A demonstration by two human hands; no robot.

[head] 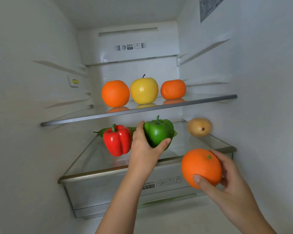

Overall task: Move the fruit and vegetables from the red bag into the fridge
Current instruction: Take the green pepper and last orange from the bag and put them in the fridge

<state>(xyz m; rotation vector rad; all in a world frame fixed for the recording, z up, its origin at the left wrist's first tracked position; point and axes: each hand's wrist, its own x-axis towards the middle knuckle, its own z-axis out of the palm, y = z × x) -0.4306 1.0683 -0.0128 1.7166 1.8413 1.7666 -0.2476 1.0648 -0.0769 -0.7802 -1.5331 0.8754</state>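
— What is sitting inside the white fridge (260,98)?

— Two round oranges (115,93) are flanking a yellow apple (144,90) on the upper glass shelf (201,99). Below, a glossy red bell pepper (117,140) and a brown pear (199,127) are resting.

— And the hands?

— The left hand (145,149) is wrapping a green bell pepper (158,132) beside the red one — the right hand (230,179) is clasping a large orange (200,168) before the drawer.
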